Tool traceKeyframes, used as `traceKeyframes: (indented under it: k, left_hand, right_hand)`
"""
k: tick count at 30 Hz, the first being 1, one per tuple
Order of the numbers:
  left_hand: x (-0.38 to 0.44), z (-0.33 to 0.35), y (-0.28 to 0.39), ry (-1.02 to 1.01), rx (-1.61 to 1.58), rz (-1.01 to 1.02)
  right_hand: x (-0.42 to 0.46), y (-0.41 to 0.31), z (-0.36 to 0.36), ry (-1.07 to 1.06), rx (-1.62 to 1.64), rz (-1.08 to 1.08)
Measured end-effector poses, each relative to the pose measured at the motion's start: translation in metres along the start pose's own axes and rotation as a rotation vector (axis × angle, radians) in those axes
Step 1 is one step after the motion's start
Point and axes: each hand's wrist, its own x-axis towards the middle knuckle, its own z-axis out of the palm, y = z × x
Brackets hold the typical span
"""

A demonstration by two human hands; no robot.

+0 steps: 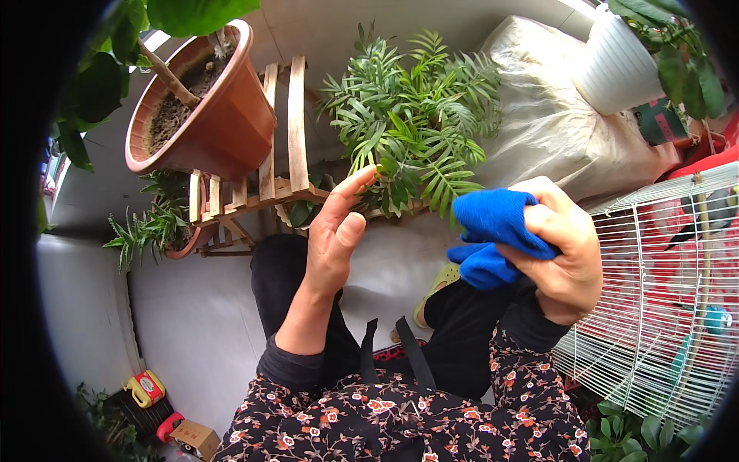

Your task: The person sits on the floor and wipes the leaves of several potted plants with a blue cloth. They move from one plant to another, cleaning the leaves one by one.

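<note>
My right hand point(557, 248) grips a bunched blue cloth point(493, 222), and a loose fold of it hangs below the fingers. My left hand point(335, 237) is raised and holds nothing, with its thumb apart from the fingers. Its fingertips are close to the lower left leaves of a bushy green potted palm point(413, 115); whether they touch a leaf I cannot tell. The cloth is just right of the lowest fronds. Foliage hides the palm's pot.
A slatted wooden stand point(297, 127) carries a brown plastic pot point(231, 127) at left. Below it grows a spiky succulent point(161, 213). A white wire birdcage point(641, 277) stands close by my right arm. Behind are a large pale sack point(537, 104) and a white pot point(618, 63).
</note>
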Motion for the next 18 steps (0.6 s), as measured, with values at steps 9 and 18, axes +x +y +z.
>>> traceKeyframes:
  k: [9,18]
  left_hand:
    - [0.068,-0.027,0.020,-0.238,-0.131,-0.594]
    - [0.090,-0.027,-0.009,-0.201,-0.261,-0.566]
  right_hand:
    - [-0.010,0.012,0.029,-0.287,0.860,-0.148]
    - [0.001,-0.022,0.044,-0.125,0.608,0.534]
